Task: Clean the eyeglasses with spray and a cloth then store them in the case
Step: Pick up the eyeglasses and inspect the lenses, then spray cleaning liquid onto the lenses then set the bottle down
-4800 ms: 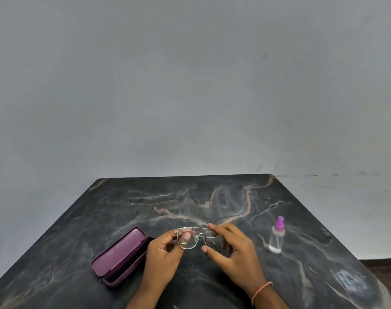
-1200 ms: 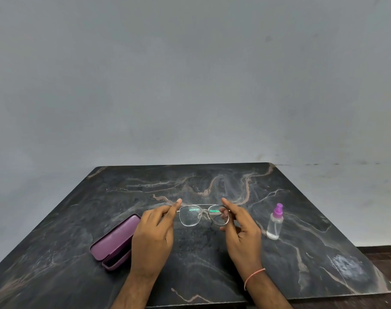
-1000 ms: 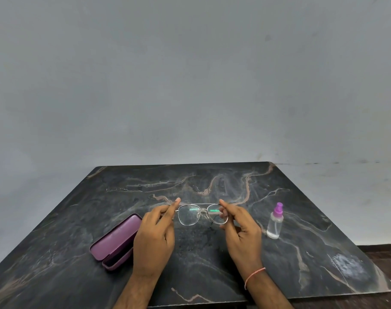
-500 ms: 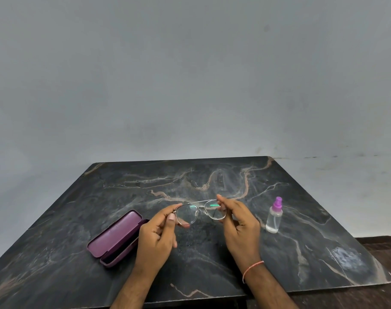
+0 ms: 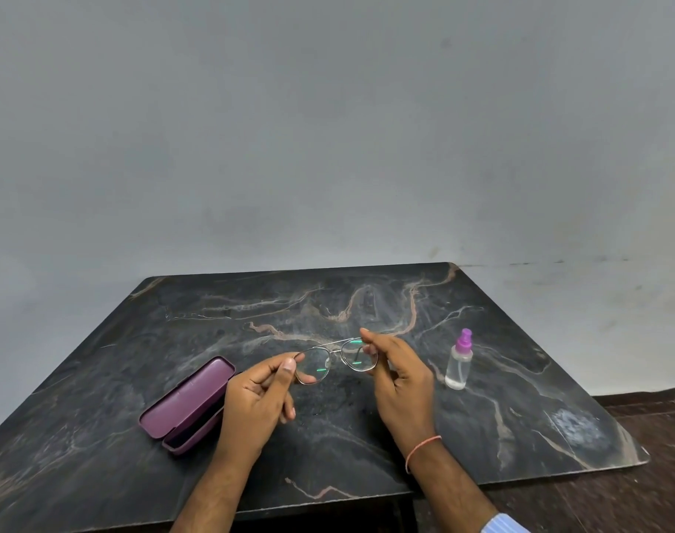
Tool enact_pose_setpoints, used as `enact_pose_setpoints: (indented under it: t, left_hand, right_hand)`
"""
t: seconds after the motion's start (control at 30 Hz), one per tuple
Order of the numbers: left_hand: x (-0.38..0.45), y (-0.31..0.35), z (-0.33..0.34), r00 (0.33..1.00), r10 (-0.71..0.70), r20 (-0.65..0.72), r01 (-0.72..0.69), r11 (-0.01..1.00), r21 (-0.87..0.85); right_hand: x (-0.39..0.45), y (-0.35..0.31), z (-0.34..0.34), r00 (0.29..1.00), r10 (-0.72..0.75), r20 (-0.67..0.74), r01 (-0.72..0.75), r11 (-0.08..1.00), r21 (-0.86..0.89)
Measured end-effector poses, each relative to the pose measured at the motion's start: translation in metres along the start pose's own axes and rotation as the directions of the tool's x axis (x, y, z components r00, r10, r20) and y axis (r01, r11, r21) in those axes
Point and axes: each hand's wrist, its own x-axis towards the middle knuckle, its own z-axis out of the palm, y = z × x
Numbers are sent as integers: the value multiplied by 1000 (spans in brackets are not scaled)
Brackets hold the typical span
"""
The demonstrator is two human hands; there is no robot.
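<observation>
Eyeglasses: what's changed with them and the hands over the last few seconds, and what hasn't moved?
The eyeglasses went from level a second ago to tilted, their left end lower. The left hand moved from gripping that end to a thumb-and-finger pinch on the left lens; the right hand kept its end. Neither let go. The open case and spray bottle stayed put on the table.

Both forearms are bare. A thin orange thread band [image 5: 423, 448] circles the right wrist, behind the grip; farther back, a pale blue striped cuff [image 5: 504, 525].
</observation>
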Motion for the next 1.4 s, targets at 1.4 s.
enact_pose_setpoints:
  t: [1.4]
  left_hand:
    - [3,6,5,998,16,-62,-12,998,68]
  right_hand:
    - [-14,-18,-78,984,139,109,-82,905,-418]
